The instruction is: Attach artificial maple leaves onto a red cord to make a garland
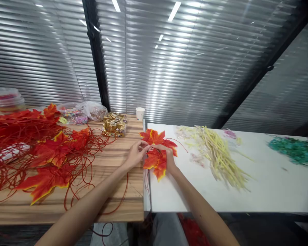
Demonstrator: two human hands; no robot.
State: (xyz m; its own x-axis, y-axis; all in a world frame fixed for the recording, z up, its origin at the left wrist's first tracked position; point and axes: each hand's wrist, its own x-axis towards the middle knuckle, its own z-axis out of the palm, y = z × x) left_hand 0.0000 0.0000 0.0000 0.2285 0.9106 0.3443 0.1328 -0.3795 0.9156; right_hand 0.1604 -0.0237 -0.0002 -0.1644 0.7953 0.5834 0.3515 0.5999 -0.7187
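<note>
A small bunch of red-orange artificial maple leaves point(156, 136) with yellow edges is between my hands, over the seam of the two tables. My left hand point(137, 152) is closed, its fingertips pinching at the middle of the bunch. Opposite it, my right hand point(166, 155) is closed too, thumb and fingers meeting the left ones at the leaf stems. What exactly the fingertips pinch is too small to make out. A thin red cord point(178, 141) runs out from the leaves to the right, and more cord hangs below them.
To the left, a wooden table point(118, 205) bears a heap of maple leaves point(48, 150) with tangled red cords, a gold box point(114, 123), plastic bags point(92, 110) and a paper cup point(140, 113). On the white table point(272, 191) lie pale yellow strips point(220, 157) and green artificial foliage point(295, 150).
</note>
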